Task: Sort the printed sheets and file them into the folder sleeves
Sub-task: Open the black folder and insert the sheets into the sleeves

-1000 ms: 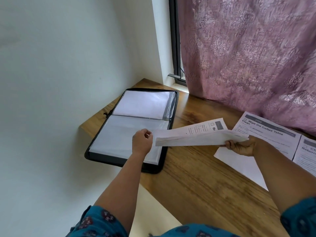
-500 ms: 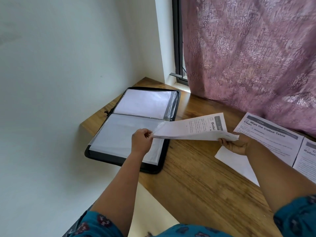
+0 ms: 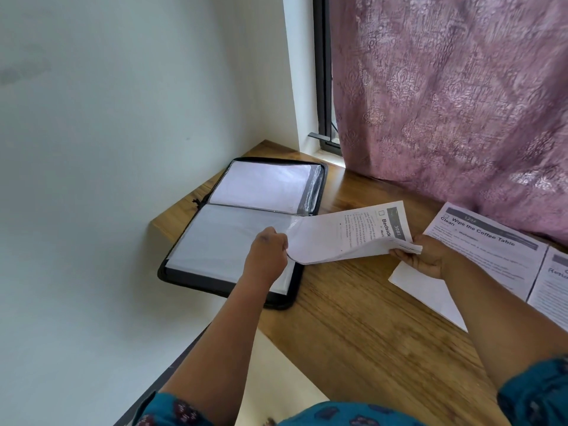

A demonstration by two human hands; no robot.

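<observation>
A white printed sheet point(image 3: 347, 233) is held just above the wooden tabletop point(image 3: 368, 318), pinched at opposite edges by left hand point(image 3: 268, 255) and right hand point(image 3: 428, 256), beside the open black zip folder point(image 3: 246, 222).

Wooden tabletop point(image 3: 362, 327), brown with visible grain, set into a corner against a plain white wall point(image 3: 123, 149). Mauve curtain point(image 3: 455, 96) of embossed floral fabric, hanging down to the tabletop's far edge and covering most of a dark-framed window point(image 3: 323, 87) beside a white wall pillar point(image 3: 299, 72). Teal patterned garment sleeves point(image 3: 534, 398) along the lower edge of view.
</observation>
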